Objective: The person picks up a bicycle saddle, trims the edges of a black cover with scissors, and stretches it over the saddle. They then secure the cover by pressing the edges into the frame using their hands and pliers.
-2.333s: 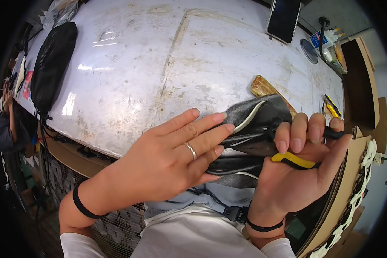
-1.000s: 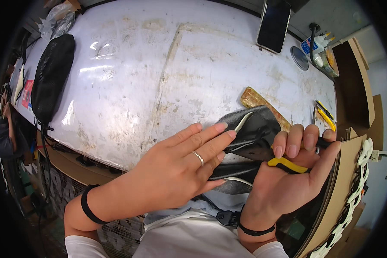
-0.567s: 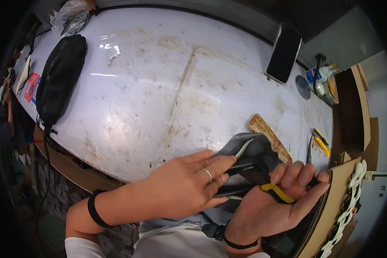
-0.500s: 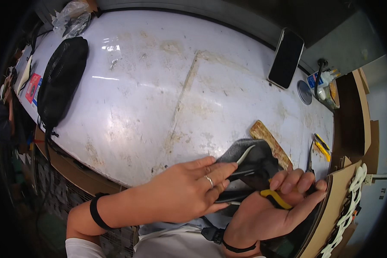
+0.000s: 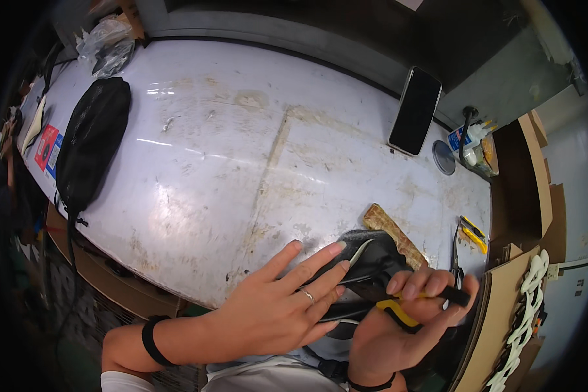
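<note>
Close to my body at the table's near edge lies a black, leather-like piece (image 5: 393,256) with a pale curved strip (image 5: 361,251) along it. My left hand (image 5: 287,297), a ring on one finger, rests over its left side with the fingers stretched and spread. Palm up, my right hand (image 5: 405,326) has its fingers curled round a hand tool with yellow-and-black handles (image 5: 398,315); its working end is hidden, so its kind is unclear. Just beyond the black piece is a worn wooden stick (image 5: 396,232).
Right of my right hand lie a dark pointed tool (image 5: 455,251) and a yellow cutter (image 5: 473,234). A phone (image 5: 415,111) leans at the back right near a bottle (image 5: 465,138). A black mesh bag (image 5: 93,140) lies at left. Cardboard (image 5: 496,307) borders the right side.
The view has tilted, so the table sits lower. My left fingers have spread over the black piece. In my right hand the tool has turned, showing a black handle end by the fingertips.
</note>
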The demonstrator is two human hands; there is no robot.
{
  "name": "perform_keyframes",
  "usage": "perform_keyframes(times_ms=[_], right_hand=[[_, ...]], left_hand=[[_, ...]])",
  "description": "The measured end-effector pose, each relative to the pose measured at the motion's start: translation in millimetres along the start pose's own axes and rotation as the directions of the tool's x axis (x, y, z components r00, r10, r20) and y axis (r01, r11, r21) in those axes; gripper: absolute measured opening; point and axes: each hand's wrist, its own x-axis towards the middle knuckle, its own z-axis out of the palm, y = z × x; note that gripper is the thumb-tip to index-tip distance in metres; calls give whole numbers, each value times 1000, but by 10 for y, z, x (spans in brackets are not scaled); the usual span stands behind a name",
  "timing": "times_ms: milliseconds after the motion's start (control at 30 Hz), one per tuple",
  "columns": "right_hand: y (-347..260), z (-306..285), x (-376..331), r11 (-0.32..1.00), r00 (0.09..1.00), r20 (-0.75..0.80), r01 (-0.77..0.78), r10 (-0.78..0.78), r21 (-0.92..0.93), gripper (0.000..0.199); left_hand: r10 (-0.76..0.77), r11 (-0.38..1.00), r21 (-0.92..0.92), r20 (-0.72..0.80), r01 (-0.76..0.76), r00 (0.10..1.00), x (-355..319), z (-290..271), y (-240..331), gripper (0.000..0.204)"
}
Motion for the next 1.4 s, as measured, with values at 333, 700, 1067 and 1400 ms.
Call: perform_keyframes(times_ms=[333, 700, 1067, 1400], right_hand=[[-136, -222, 212, 999, 975, 218, -42, 40, 4, 27], [-144, -288, 339, 984, 972, 227, -103, 68, 144, 21], [-46, 31, 223, 985, 958, -287, 26, 25, 171, 20], [28, -24, 113, 994, 988, -118, 104, -102, 13, 22]], left_hand=[[-36, 999, 28, -49, 38, 998, 13, 11, 165, 45], [-3, 995, -102, -76, -5, 997, 49, 123, 56, 41], [36, 988, -151, -61, -45, 998, 113, 94, -61, 40], [47, 998, -48, -68, -50, 997, 112, 62, -59, 42]])
